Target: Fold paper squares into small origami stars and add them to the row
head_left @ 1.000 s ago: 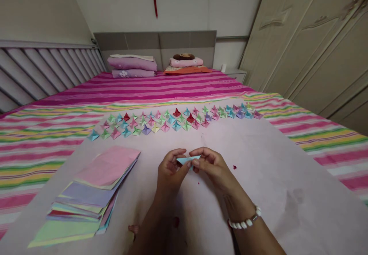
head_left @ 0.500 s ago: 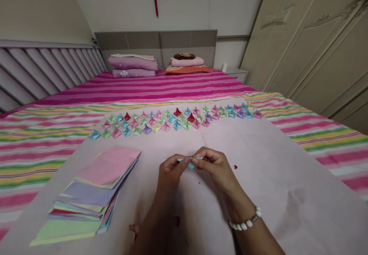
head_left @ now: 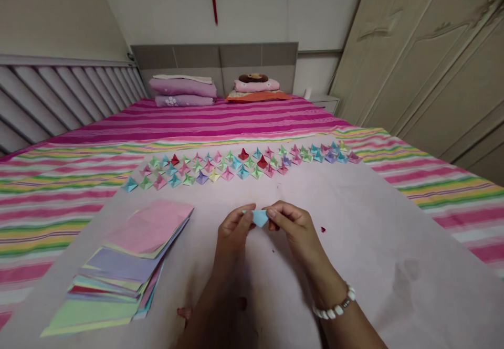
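Observation:
Between my hands is a small folded piece of light blue paper [head_left: 259, 218], a downward-pointing triangle with a straight top edge. My left hand [head_left: 235, 229] pinches its left corner between thumb and fingers. The right corner is gripped by my right hand [head_left: 291, 228], which has a white bead bracelet at the wrist. Both hands hold the paper a little above a pale sheet [head_left: 338, 265]. Beyond them, rows of small folded paper boats [head_left: 243, 171] in several colours stand across the far part of the sheet.
To the left lies a fanned stack of coloured paper [head_left: 145, 231]. Small red scraps [head_left: 323, 230] dot the sheet. Striped bedding [head_left: 425, 191] surrounds it. Folded purple bedding [head_left: 183, 87] rests by the headboard [head_left: 192, 57], with a wardrobe [head_left: 429, 65] on the right.
My fingers have moved apart towards the corners of the light blue paper. More of its flat triangular face now shows.

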### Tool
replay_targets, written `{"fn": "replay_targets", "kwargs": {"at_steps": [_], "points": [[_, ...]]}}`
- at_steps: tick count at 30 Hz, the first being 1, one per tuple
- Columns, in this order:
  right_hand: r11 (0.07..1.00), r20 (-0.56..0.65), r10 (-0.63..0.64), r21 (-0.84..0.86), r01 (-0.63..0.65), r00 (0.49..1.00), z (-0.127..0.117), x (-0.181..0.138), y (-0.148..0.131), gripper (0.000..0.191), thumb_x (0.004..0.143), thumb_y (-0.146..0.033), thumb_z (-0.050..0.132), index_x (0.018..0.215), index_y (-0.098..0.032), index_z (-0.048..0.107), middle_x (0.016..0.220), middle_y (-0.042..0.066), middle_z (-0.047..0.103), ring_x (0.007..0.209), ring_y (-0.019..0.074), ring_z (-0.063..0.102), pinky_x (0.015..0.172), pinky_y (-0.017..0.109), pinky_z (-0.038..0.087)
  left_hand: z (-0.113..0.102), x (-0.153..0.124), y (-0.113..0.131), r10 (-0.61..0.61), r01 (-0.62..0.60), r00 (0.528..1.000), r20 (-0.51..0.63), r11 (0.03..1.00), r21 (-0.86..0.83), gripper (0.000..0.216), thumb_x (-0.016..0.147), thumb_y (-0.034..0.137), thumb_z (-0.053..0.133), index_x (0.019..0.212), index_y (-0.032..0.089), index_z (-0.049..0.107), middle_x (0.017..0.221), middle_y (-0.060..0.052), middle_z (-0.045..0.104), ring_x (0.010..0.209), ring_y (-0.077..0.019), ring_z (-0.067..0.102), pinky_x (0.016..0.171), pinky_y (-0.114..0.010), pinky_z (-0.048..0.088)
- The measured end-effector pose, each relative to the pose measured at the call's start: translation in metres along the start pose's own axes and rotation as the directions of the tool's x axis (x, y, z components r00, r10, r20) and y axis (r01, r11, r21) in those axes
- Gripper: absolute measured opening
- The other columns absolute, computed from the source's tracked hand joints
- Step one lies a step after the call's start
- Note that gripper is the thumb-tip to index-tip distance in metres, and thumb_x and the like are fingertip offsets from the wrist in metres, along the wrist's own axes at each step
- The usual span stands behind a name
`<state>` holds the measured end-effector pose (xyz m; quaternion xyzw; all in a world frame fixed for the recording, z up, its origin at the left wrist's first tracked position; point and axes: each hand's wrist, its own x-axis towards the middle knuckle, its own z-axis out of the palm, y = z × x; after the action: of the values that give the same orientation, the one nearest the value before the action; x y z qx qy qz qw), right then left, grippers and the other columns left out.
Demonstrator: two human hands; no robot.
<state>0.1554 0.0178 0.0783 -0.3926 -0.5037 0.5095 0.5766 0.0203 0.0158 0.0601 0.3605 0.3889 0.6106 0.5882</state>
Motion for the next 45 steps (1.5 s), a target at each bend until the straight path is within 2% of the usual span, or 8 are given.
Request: {"fn": "replay_targets", "kwargs": {"at_steps": [6,11,15,22,31,37,40,45], "points": [[0.993,0.031,-0.089,0.076,0.087,0.996,-0.001,-0.001,-0.002,0.013,0.081,-0.032,0.067,0.083,-0.02,0.072,0.075,0.002,0.067,0.067,0.0152,0.059,0.067,0.029,0.047,0.001,0.003,0.001,-0.069,0.073,0.989,0.128,0.997,-0.023,0.018,0.07,0.032,0.074,0.072,0.015,0.068,0.067,-0.001,0.065,0.066,-0.0103,0.058,0.064,-0.022,0.043],[0.978,0.144,0.023,0.202,-0.053,0.989,0.0,-0.002,-0.004,0.03,0.084,-0.046,0.061,0.082,-0.018,0.071,0.07,0.004,0.067,0.065,0.0167,0.059,0.066,0.031,0.048,0.0,0.003,0.005,-0.038,0.042,0.99,0.133,0.999,-0.027,0.02,0.072,0.033,0.072,0.081,0.015,0.071,0.062,0.001,0.059,0.059,-0.0084,0.049,0.059,-0.023,0.039],[0.964,0.183,0.09,0.232,-0.132,0.979,0.001,-0.003,-0.006,0.019,0.076,-0.037,0.072,0.08,-0.018,0.07,0.066,0.002,0.067,0.061,0.0151,0.059,0.063,0.029,0.047,-0.002,0.004,0.003,-0.044,0.049,0.982,0.183,0.999,-0.023,0.027,0.073,0.033,0.071,0.093,0.015,0.072,0.062,0.001,0.058,0.058,-0.0091,0.049,0.059,-0.025,0.038],[0.958,0.194,0.124,0.231,-0.168,0.973,0.001,-0.002,-0.006,0.022,0.074,-0.038,0.072,0.083,-0.018,0.069,0.064,0.002,0.068,0.061,0.0167,0.062,0.062,0.031,0.048,-0.004,0.004,-0.001,-0.05,0.065,0.979,0.197,0.995,-0.072,0.029,0.072,0.032,0.071,0.097,0.018,0.071,0.06,0.003,0.058,0.059,-0.0109,0.054,0.063,-0.028,0.045],[0.999,0.056,0.049,-0.005,-0.049,0.997,0.0,0.001,0.0,0.02,0.069,-0.035,0.074,0.08,-0.018,0.07,0.061,0.0,0.065,0.056,0.0136,0.057,0.056,0.027,0.045,0.003,0.001,0.006,0.108,-0.132,0.989,0.103,0.956,0.262,0.019,0.073,0.031,0.069,0.086,0.017,0.072,0.069,-0.002,0.067,0.064,-0.0141,0.061,0.064,-0.027,0.05],[0.978,-0.057,-0.093,-0.194,0.081,0.994,0.003,0.001,0.008,0.008,0.072,-0.022,0.065,0.076,-0.02,0.072,0.069,0.002,0.065,0.06,0.0147,0.053,0.056,0.027,0.042,0.004,-0.003,-0.001,0.315,-0.354,0.935,0.163,0.861,0.365,0.035,0.066,0.023,0.075,0.101,0.022,0.07,0.108,-0.007,0.062,0.076,-0.0149,0.063,0.068,-0.028,0.052],[0.936,-0.029,-0.183,-0.31,0.165,0.983,0.003,0.001,0.011,0.014,0.072,-0.016,0.063,0.077,-0.022,0.074,0.069,0.001,0.063,0.061,0.0149,0.052,0.056,0.026,0.039,0.002,-0.002,-0.005,0.336,-0.373,0.928,0.162,0.832,0.41,0.032,0.07,0.021,0.072,0.102,0.022,0.069,0.106,-0.008,0.063,0.078,-0.0158,0.063,0.068,-0.027,0.052],[0.933,-0.035,-0.189,-0.32,0.168,0.981,0.002,0.002,0.013,0.018,0.073,-0.015,0.061,0.081,-0.022,0.075,0.071,0.002,0.063,0.057,0.0134,0.049,0.053,0.026,0.039,0.002,-0.002,-0.007,0.364,-0.387,0.921,0.14,0.812,0.436,0.026,0.075,0.02,0.067,0.101,0.021,0.069,0.102,-0.007,0.067,0.079,-0.0176,0.066,0.07,-0.028,0.053]]}}
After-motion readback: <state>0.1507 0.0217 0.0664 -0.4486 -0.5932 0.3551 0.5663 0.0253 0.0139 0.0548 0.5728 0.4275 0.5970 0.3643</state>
